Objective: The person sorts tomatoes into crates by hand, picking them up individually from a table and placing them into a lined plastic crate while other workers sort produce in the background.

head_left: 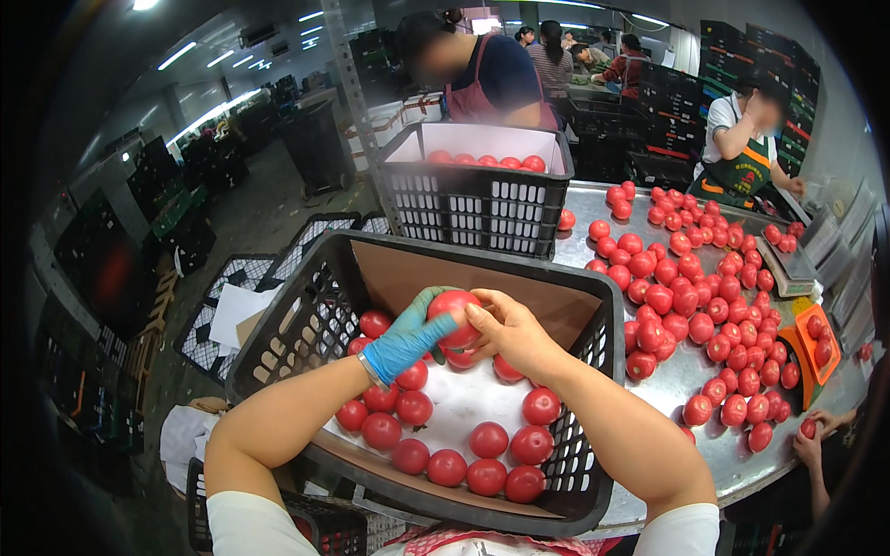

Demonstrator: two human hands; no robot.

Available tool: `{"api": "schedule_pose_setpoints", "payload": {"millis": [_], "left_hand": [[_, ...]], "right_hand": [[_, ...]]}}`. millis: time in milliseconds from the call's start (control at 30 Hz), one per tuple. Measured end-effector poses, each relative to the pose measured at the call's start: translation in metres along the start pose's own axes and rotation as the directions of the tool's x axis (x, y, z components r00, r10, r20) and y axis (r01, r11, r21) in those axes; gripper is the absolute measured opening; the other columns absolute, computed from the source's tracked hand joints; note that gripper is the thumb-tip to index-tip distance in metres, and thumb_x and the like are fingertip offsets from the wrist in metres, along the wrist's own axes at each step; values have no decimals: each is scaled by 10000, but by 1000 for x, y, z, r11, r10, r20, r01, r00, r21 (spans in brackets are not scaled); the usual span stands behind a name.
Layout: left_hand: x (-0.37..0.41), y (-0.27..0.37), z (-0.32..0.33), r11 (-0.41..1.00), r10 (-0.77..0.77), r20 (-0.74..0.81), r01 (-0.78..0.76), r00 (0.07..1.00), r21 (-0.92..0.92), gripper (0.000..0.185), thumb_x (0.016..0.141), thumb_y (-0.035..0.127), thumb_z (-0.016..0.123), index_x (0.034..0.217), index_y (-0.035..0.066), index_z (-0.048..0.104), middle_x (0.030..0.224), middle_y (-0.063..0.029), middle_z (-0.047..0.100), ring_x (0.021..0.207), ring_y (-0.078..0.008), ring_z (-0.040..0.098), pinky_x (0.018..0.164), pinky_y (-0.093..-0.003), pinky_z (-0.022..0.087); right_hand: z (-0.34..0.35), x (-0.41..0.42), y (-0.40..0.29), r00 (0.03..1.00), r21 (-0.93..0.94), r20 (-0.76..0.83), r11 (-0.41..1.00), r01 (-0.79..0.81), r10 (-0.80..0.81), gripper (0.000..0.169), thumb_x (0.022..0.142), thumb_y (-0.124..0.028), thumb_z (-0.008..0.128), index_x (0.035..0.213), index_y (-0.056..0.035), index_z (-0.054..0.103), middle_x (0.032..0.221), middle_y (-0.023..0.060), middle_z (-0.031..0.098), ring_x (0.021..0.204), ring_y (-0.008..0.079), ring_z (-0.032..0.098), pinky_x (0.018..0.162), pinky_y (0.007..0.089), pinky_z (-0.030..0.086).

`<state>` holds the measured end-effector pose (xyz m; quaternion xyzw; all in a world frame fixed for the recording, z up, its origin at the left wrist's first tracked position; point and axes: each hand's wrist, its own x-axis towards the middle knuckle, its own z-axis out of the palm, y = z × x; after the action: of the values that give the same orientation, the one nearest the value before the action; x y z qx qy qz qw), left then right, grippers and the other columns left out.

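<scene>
Above the black plastic crate (615, 333) in front of me, both of my hands hold one large tomato (452, 314). My left hand (411, 332), in a blue glove with green fingers, cups its left side. My bare right hand (511, 325) grips it from the right with thumb and fingers. Below, a white sheet (459, 399) covers the crate's floor, and brown cardboard (549, 299) lines its far side. Red tomatoes (447, 467) lie along the near side, left and right of the crate. Some tomatoes under my hands are partly hidden.
A second black crate (480, 208), lined white and holding tomatoes, stands beyond. Loose tomatoes (685, 299) spread over the metal table (653, 396) at right. An orange scale (806, 347) and a grey scale (789, 271) bear tomatoes. A co-worker's hands (813, 438) hold a tomato at lower right.
</scene>
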<state>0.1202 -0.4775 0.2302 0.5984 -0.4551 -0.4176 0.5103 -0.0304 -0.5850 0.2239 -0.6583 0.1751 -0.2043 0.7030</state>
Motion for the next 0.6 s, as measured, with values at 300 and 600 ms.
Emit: {"api": "schedule_pose_setpoints", "payload": {"millis": [300, 600], "left_hand": [[3, -1, -1, 994, -18, -17, 16, 1000, -112, 458, 913, 424, 471, 1209, 75, 461, 1077, -78, 533, 888, -155, 568, 551, -246, 507], [8, -6, -9, 941, -126, 11, 123, 992, -315, 514, 922, 463, 416, 1238, 60, 461, 1106, -130, 561, 941, -243, 605, 655, -361, 553]], "right_hand": [[-2, 1, 4, 1000, -23, 27, 1000, -15, 16, 550, 929, -296, 509, 1327, 40, 333, 1129, 178, 531, 819, 171, 592, 669, 291, 532], [-1, -1, -3, 1000, -5, -2, 1000, -26, 26, 512, 925, -201, 510, 1339, 35, 323, 1234, 208, 471, 975, 231, 581, 750, 312, 537]]}}
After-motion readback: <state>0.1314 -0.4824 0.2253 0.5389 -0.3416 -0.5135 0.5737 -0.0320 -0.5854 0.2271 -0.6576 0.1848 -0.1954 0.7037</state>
